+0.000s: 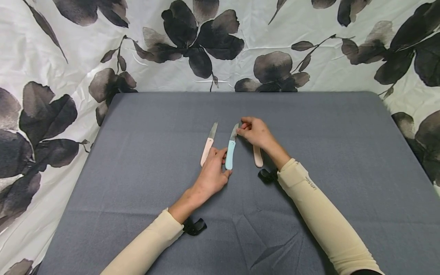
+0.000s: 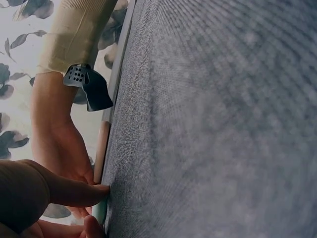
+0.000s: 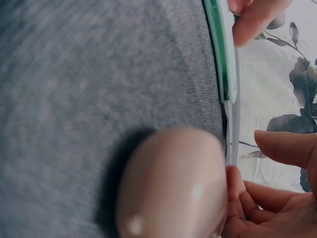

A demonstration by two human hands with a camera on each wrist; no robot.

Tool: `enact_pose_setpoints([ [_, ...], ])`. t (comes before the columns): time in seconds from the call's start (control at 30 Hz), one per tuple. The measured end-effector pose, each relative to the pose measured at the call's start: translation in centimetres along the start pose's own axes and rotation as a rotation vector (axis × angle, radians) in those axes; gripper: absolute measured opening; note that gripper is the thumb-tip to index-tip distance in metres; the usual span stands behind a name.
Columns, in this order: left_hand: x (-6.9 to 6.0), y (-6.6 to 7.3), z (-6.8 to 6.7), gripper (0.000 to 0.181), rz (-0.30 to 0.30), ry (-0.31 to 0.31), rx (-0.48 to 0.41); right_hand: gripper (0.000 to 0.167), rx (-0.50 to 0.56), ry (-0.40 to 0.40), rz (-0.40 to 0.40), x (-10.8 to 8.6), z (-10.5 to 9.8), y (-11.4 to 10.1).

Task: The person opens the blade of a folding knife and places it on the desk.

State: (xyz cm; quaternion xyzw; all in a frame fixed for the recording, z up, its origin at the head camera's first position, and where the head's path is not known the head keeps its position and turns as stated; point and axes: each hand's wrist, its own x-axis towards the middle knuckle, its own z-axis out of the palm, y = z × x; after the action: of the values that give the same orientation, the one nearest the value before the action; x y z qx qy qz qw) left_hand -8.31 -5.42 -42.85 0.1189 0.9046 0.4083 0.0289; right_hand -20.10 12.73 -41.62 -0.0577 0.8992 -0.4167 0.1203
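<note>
A paring knife with a light blue handle (image 1: 230, 156) lies on the grey cloth, its blade pointing away. My left hand (image 1: 214, 173) is at that handle, thumb by the butt end and fingertips along the left side. Beside the blade tip is my right hand (image 1: 256, 133), fingertips touching or very near it; in the right wrist view its thumb (image 3: 287, 148) stands apart from the fingers. A pink-handled knife (image 1: 207, 151) lies to the left, partly behind the left hand. Another knife's beige-pink handle (image 1: 258, 156) shows below the right hand, which hides its blade.
The grey cloth-covered table (image 1: 137, 160) has its far edge against a white floral sheet (image 1: 227, 72). Black wrist straps (image 1: 194, 227) hang below both cream sleeves (image 1: 319, 198). Creases mark the cloth near the front.
</note>
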Motion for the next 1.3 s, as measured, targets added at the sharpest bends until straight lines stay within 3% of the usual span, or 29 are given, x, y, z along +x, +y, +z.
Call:
enact_pose_setpoints([
  [0.23,0.0,0.5,0.1,0.072,0.038,0.046,0.038,0.043,0.017,0.088,-0.075,-0.8,-0.7,0.3],
  [0.43,-0.2,1.1,0.5,0.062,0.084,0.009,0.076,0.031,-0.035,0.148,-0.128,-1.5,-1.9,0.8],
  [0.63,0.0,1.5,0.8,0.049,0.126,-0.01,0.113,0.031,-0.089,0.093,-0.087,-2.1,-2.9,1.4],
  [0.9,0.5,2.4,1.6,0.047,0.154,-0.069,0.159,0.032,-0.16,0.022,-0.017,-2.6,-3.4,1.9],
  [1.3,0.7,3.4,2.2,0.054,0.131,-0.151,0.261,0.022,-0.176,-0.047,-0.04,-2.9,-3.3,2.3],
])
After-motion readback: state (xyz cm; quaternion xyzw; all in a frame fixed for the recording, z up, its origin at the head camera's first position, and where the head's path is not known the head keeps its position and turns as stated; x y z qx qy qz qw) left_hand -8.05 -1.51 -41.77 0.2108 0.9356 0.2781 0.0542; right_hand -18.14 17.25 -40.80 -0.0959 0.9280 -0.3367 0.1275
